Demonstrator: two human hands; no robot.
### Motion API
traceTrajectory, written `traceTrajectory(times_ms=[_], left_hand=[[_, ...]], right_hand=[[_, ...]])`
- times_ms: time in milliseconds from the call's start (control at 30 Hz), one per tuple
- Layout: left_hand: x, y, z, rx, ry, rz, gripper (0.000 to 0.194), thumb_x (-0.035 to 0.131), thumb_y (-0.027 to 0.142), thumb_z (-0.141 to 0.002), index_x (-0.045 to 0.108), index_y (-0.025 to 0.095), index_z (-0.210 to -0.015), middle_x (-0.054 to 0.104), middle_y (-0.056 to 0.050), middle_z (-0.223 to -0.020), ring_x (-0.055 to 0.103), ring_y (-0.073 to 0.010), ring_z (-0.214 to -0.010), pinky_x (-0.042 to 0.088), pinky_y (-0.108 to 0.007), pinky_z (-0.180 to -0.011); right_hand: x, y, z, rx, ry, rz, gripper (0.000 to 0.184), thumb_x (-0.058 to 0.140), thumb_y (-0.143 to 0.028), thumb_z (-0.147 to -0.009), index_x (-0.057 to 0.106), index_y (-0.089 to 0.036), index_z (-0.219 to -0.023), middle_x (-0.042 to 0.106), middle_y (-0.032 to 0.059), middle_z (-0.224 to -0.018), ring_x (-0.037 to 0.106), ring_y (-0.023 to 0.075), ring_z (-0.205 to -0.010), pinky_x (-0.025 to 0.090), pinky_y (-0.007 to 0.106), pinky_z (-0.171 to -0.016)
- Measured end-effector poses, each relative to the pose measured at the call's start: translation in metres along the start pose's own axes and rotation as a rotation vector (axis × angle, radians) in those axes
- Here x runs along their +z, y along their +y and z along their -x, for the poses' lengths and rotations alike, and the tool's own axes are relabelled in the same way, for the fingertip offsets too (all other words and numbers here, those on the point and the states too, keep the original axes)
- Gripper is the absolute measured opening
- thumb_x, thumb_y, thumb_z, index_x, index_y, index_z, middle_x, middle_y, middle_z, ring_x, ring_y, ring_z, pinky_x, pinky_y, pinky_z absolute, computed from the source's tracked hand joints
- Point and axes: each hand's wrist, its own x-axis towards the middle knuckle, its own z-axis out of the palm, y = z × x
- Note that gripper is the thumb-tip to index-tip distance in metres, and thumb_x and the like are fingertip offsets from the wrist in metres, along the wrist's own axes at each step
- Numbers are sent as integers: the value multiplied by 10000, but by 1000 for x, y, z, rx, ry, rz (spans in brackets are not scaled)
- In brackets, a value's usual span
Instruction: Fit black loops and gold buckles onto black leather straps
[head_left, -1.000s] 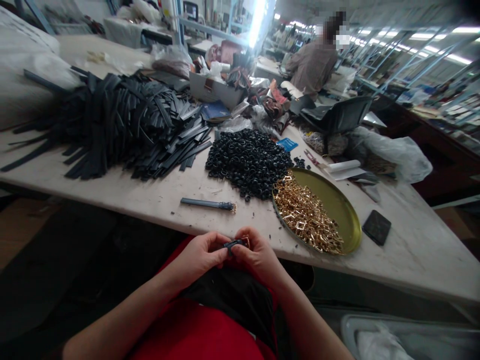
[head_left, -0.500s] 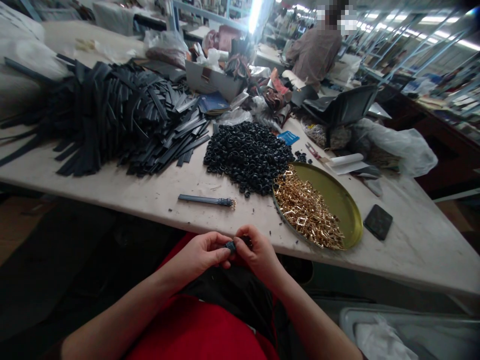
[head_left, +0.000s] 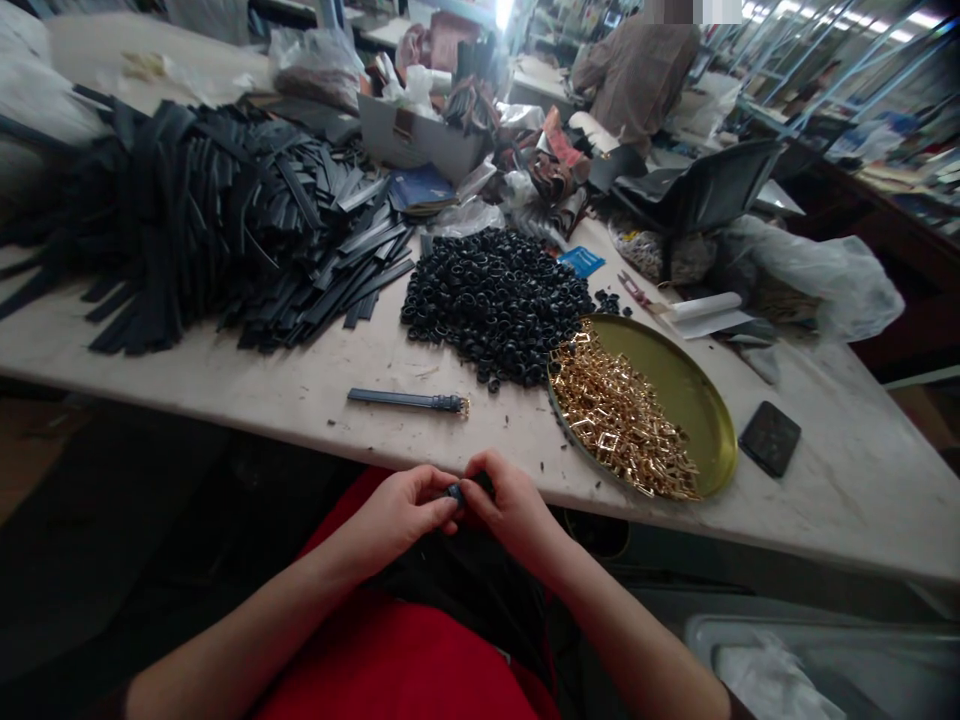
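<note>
My left hand (head_left: 401, 512) and my right hand (head_left: 508, 510) meet just below the table edge, both pinched on a small dark strap piece (head_left: 454, 491). Its far end is hidden under my right fingers. On the table ahead lies a finished dark strap with a gold buckle (head_left: 409, 401). A heap of black loops (head_left: 495, 303) sits beyond it. A round brass tray (head_left: 701, 405) to the right holds several gold buckles (head_left: 619, 425). A big pile of black straps (head_left: 202, 235) covers the left of the table.
A black phone (head_left: 769, 437) lies right of the tray. Red-handled snips (head_left: 637, 292), a paper roll (head_left: 697, 308) and plastic bags (head_left: 817, 280) sit at the back right. A cardboard box (head_left: 420, 145) and clutter stand behind. Another person (head_left: 637, 70) sits farther off.
The gold buckle seen at my right fingertips is now covered by my fingers. Both hands stayed together at the strap end, and the camera tilted slightly downward.
</note>
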Motion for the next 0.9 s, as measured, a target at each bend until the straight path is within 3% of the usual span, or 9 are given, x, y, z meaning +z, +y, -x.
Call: traceTrajectory(times_ms=[67,133,367,600,900], left_hand=[[2,-1,-2,6,42,-52,282,600,305,-697,599,113,-905,657,-42,-831,593,-136,-652,450,-254,-632],[3,-3,-4,8,83,-97,257,600,304,-688,600,111,-858,653,-34,-768,591,-143,-640,448,-253,-613],[2,-5,3,12,93,-162,256,579,311,-708,593,105,-860,648,-33,-713,594,-156,-630,438,-245,-574],[3,-8,11,145,77,-275,234,496,293,-781,620,128,-890,667,-38,-754,614,-170,-719,447,-254,-648],[-3,-2,21,127,12,-161,262,543,296,-752,619,117,-927,686,-58,-810,629,-167,-703,472,-262,-654]], right_hand=[[3,-1,-2,-73,62,172,56,496,-246,-787,500,-190,-797,541,12,-727,492,148,-683,374,265,-634],[5,-1,-2,-77,50,193,59,484,-242,-795,498,-185,-804,547,19,-742,494,151,-690,375,268,-639],[-2,-5,4,6,-161,-98,117,496,-190,-764,478,-199,-880,515,-34,-733,473,112,-658,371,216,-583],[3,-12,11,-12,-19,57,91,491,-172,-751,477,-198,-837,514,-33,-685,469,123,-626,345,234,-568],[5,-17,18,-2,-42,-56,95,433,-298,-839,462,-210,-854,516,-47,-623,468,103,-549,341,205,-508]])
